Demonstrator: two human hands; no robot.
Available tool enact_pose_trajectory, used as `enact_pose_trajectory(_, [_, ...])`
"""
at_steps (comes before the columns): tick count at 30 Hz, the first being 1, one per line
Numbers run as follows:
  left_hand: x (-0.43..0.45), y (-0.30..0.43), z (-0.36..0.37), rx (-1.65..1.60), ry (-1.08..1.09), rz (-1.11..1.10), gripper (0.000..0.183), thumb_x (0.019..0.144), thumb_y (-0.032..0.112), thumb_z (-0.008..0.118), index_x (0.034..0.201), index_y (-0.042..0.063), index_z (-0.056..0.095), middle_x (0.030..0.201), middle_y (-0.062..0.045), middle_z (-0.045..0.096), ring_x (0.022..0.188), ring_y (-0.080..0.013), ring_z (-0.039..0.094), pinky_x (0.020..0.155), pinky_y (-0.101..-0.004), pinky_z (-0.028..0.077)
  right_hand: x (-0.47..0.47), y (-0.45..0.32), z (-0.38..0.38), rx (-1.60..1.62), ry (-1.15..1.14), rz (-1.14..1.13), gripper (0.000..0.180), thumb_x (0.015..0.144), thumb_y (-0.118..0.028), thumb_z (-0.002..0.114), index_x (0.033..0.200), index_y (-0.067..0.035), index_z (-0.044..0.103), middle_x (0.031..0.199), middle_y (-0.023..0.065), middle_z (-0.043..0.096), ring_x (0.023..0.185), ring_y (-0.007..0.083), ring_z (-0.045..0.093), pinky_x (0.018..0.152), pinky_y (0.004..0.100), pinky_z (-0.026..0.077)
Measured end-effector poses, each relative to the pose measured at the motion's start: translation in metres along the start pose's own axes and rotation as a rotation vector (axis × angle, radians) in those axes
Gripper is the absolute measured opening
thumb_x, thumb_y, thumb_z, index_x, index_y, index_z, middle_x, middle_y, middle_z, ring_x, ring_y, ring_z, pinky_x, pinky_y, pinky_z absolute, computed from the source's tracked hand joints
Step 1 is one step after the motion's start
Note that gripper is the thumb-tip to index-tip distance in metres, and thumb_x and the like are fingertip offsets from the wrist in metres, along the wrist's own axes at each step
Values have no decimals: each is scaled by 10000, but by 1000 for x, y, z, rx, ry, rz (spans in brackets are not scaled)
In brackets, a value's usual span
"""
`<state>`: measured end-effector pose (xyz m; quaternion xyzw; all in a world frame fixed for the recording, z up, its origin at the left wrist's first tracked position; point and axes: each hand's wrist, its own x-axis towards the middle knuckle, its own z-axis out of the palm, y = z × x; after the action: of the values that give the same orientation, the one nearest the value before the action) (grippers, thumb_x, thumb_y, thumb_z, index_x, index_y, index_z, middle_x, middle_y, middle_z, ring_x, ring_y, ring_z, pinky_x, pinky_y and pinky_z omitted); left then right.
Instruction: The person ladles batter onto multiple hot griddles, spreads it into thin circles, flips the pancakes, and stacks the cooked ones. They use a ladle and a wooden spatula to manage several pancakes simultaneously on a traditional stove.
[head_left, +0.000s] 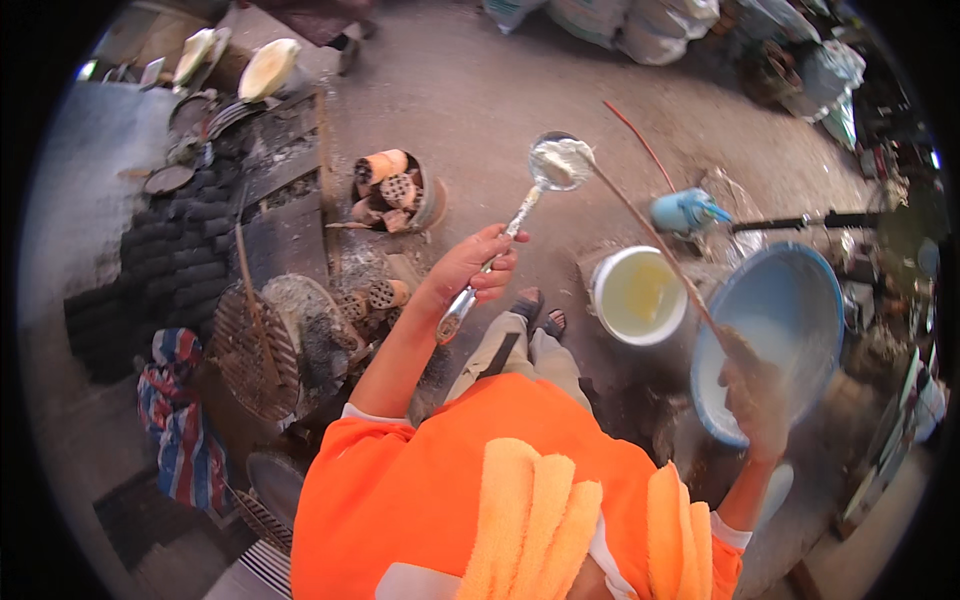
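Observation:
My left hand (480, 264) grips the handle of a metal ladle (517, 219) smeared with white. A thick white batter or paste (564, 160) lies in its round bowl, held up above the floor. In my right hand (756, 405), slightly blurred, is a long wooden stick (654, 234). Its thin far end meets the rim of the ladle bowl, at the white paste. Below the right hand is a large blue basin (830, 279) with whitish liquid in it. Left of the basin stands a white bucket (598, 300) holding pale liquid with a yellow patch.
A metal pail (430, 196) holds used honeycomb briquettes (397, 190). At left are a round stove (311, 319), a slatted round lid (251, 352) and stacked black briquettes (180, 247). A blue canister (679, 211) stands behind the bucket. White sacks (652, 26) lie at the far side.

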<state>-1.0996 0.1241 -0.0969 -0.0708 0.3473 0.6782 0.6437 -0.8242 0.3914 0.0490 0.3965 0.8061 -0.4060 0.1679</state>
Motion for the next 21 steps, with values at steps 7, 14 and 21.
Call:
enact_pose_trajectory(7, [-48, 31, 1, 100, 150, 159, 289, 994, 180, 387, 1241, 31, 407, 694, 23, 390, 379, -2, 315, 326, -172, 293, 92, -21, 29, 251, -339, -130, 397, 908, -250, 467, 1248, -60, 541, 605, 40, 557, 443, 107, 495, 430, 273, 409])
enact_pose_trajectory(14, [-44, 80, -36, 89, 160, 309, 256, 996, 194, 382, 1215, 65, 411, 700, 16, 389, 377, -24, 318, 338, -197, 291, 185, -65, 63, 731, -714, -137, 505, 845, -337, 586, 1224, -17, 496, 605, 51, 520, 415, 121, 454, 367, 251, 372])
enact_pose_trajectory(21, [-30, 171, -94, -50, 66, 396, 252, 989, 177, 390, 1213, 63, 413, 698, 14, 390, 367, -23, 310, 330, -188, 289, 278, -132, 125, 894, -819, -86, 496, 843, -363, 602, 1201, -30, 517, 553, 22, 481, 378, 97, 400, 332, 230, 320])
